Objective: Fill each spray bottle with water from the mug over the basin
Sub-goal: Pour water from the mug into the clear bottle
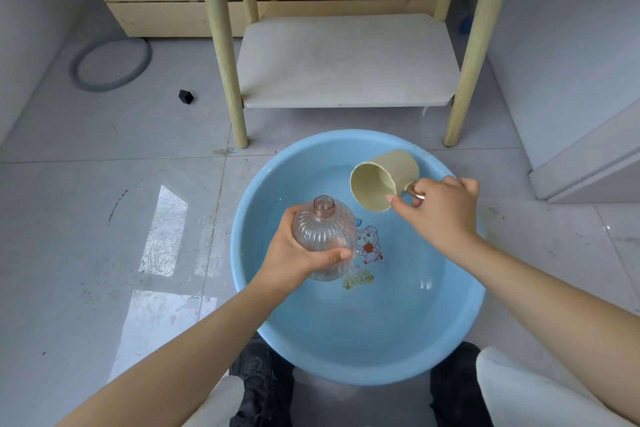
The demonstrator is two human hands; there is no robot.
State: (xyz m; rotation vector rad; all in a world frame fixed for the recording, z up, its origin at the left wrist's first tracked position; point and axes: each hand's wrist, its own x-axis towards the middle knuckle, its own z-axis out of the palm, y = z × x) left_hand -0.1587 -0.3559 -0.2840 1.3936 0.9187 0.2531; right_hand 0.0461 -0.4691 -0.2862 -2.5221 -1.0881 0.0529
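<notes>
Both hands kept a firm grip over the basin (346, 350): the left hand (294, 250) was wrapped around the body of a bottle (323, 239), thumb lying across its front, and the right hand (443, 212) was curled around the handle of a mug (384, 184). The bottle was clear with a faint pink tint, ribbed with vertical ridges, round-shouldered, and had an open threaded neck with no cap or sprayer on it. It was held roughly upright above the left-centre of the basin. The mug was pale beige, tipped on its side so its open mouth faced the bottle's neck, just up and to the right of it, not touching. The basin was light blue and round, on the tiled floor (104, 218), with a cartoon print on its bottom and shallow water glinting inside.
</notes>
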